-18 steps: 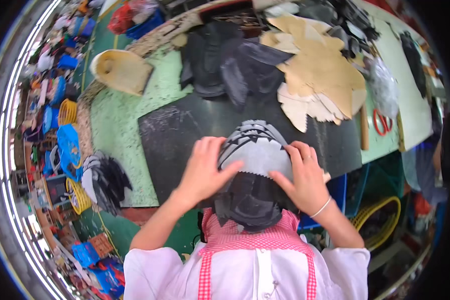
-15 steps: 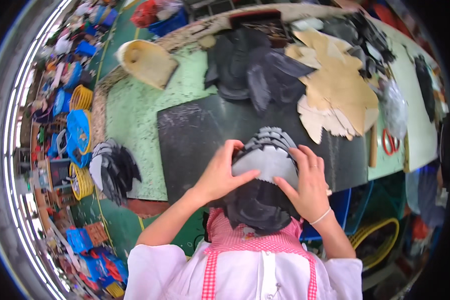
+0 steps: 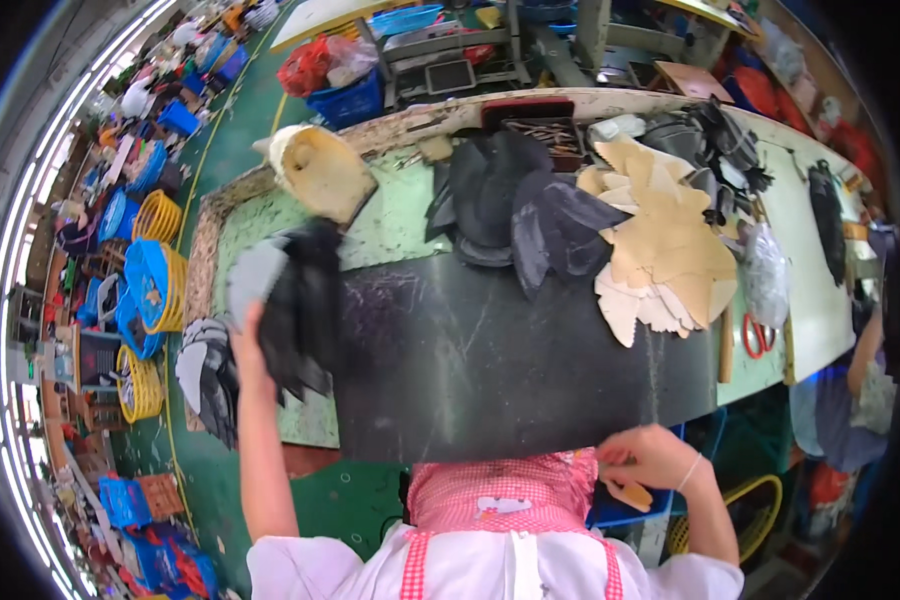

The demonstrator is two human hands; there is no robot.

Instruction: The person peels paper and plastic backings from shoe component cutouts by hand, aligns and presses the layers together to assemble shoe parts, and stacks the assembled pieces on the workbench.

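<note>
One fanned grey-and-black bundle of flat pieces [image 3: 206,385] lies at the green-topped table's [image 3: 250,215] left edge, seemingly done; the left hand [image 3: 253,335] grips a second, blurred grey-and-black bundle [image 3: 307,310] near it, not yet laid down. The right hand [image 3: 650,462] is loosely curled, its hold unclear. Loose black pieces [image 3: 495,190] and tan toothed sheets [image 3: 675,220] lie behind; a cream hollow form [image 3: 325,172] crowds the held bundle

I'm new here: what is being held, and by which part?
The left hand holds a black-and-grey bundle by its grey side; whether the right hand holds anything is unclear.
</note>
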